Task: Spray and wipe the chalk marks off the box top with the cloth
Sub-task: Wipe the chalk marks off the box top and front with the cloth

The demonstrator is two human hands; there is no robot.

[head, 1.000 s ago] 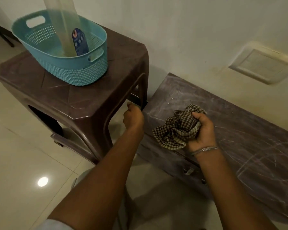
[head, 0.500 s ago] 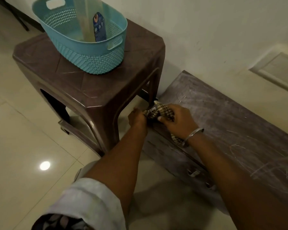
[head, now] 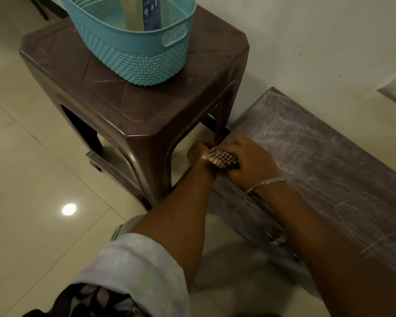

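A long dark box lies along the wall at the right; its top (head: pixel 329 161) is streaked with white chalk marks. My right hand (head: pixel 249 163) presses a bunched checked cloth (head: pixel 222 159) onto the box's near left corner, fingers closed over it. My left hand (head: pixel 198 154) grips the box's left end edge right beside the cloth, touching it. The spray bottle (head: pixel 144 14) stands in a teal basket (head: pixel 133 49) on the stool; only its lower part shows.
A brown plastic stool (head: pixel 146 106) stands just left of the box, its leg close to both hands. A metal latch (head: pixel 277 239) hangs on the box's front. Pale glossy floor tiles (head: pixel 32 202) spread left. The wall (head: pixel 318 42) runs behind.
My right hand carried the cloth from mid-air above the box down and left to its near corner, next to my left hand. The view has drawn nearer and tipped downward.
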